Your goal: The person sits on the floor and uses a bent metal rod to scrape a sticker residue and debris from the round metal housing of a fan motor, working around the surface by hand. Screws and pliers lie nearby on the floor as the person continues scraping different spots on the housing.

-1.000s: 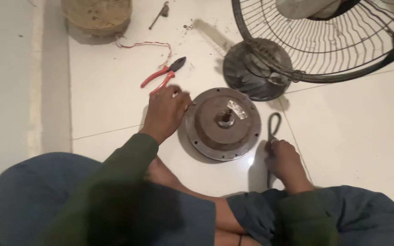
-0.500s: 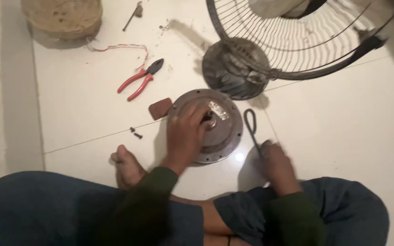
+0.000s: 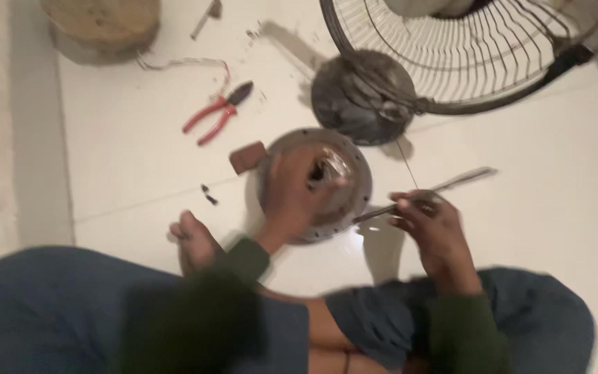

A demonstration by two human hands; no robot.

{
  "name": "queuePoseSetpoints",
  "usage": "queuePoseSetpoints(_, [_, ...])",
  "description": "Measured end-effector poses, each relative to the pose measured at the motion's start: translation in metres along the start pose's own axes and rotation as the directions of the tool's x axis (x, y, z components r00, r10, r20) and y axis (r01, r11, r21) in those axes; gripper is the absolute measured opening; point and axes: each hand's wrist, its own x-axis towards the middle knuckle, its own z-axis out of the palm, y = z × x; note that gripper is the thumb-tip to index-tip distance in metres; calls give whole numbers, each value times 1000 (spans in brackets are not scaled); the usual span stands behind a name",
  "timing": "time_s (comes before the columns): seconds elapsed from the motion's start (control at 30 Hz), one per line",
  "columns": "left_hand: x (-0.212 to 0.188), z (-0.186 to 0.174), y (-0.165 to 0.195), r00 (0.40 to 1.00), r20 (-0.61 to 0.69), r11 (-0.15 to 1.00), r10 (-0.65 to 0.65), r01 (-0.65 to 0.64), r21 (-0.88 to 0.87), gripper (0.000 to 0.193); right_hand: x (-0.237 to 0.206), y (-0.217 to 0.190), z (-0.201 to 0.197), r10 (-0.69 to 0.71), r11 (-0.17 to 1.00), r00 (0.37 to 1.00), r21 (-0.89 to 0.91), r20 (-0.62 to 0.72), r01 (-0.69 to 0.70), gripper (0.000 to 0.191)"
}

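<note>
Head view: at frame centre, the left hand (image 3: pixel 299 190) is lying spread over the round motor housing (image 3: pixel 316 183) on the white floor (image 3: pixel 555 208). Right of it, the right hand (image 3: pixel 430 221) is gripping a slim metal tool (image 3: pixel 444 185). Red-handled pliers (image 3: pixel 217 111) are lying upper left; a fan guard (image 3: pixel 479 48) is filling the upper right.

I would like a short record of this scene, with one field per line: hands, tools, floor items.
left hand: rests on round metal motor housing
right hand: holds a thin metal tool, blurred
pliers: red handles, lying on white floor
small brown block: beside the housing
fan guard: wire grille, behind the housing
</note>
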Motion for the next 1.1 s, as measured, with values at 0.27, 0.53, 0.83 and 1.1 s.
queuePoseSetpoints(0.27, [13, 16, -12, 962, -228, 979, -151, 178, 102, 23, -24, -57, 92, -644, 709, 761, -440, -84, 551, 13])
queuePoseSetpoints(0.53, [33, -21, -22, 985, 119, 976, 128, -103, -192, 21, -79, -75, 96, -686, 536, 726, -708, -47, 460, 13])
queuePoseSetpoints(0.83, [30, -3, -20, 991, 37, 981, 127, -121, -151, 19, -90, -59, 103, -623, 466, 783, -808, -10, 360, 17])
queuePoseSetpoints(1.1, [21, -17, 10, 996, 8, 978, 91, -88, -190, 24, -89, -50, 103, -655, 428, 755, -808, 31, 405, 16])
